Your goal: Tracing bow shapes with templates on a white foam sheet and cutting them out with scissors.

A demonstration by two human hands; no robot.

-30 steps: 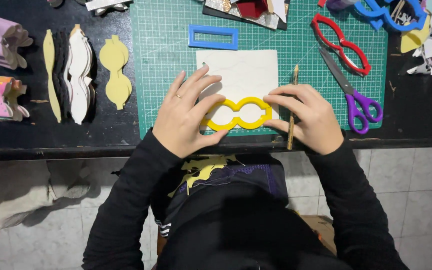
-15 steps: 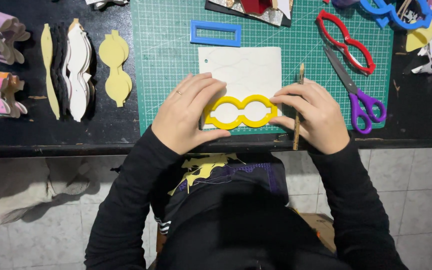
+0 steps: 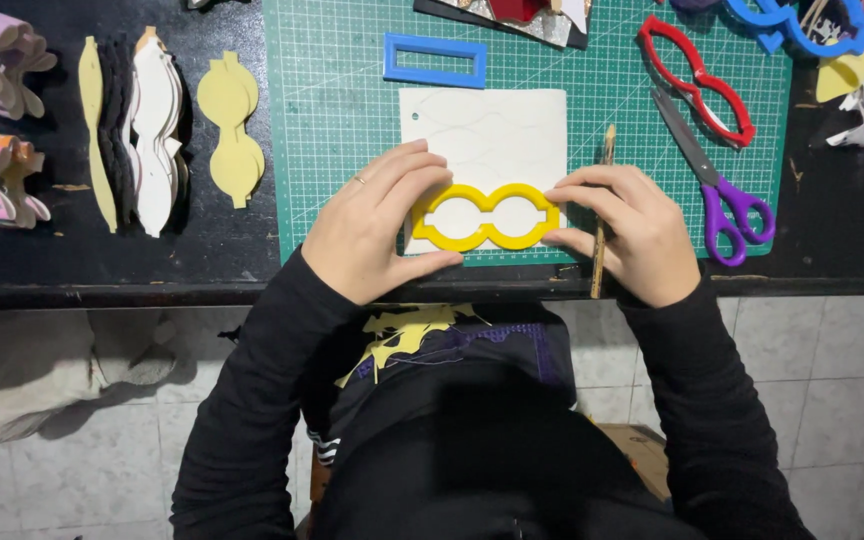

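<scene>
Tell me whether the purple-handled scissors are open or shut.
Shut: the scissors lie flat on the green cutting mat, blades together in one line, right of the right hand.

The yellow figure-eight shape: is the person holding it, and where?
Yes. The yellow template is pinned flat on the white sheet: left hand at its left end, right hand at its right end, a pencil in those fingers.

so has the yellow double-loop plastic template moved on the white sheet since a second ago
No. The yellow double-loop plastic template lies over the lower edge of the white sheet, as before, with both hands pressing it; only the camera shifted.
</scene>
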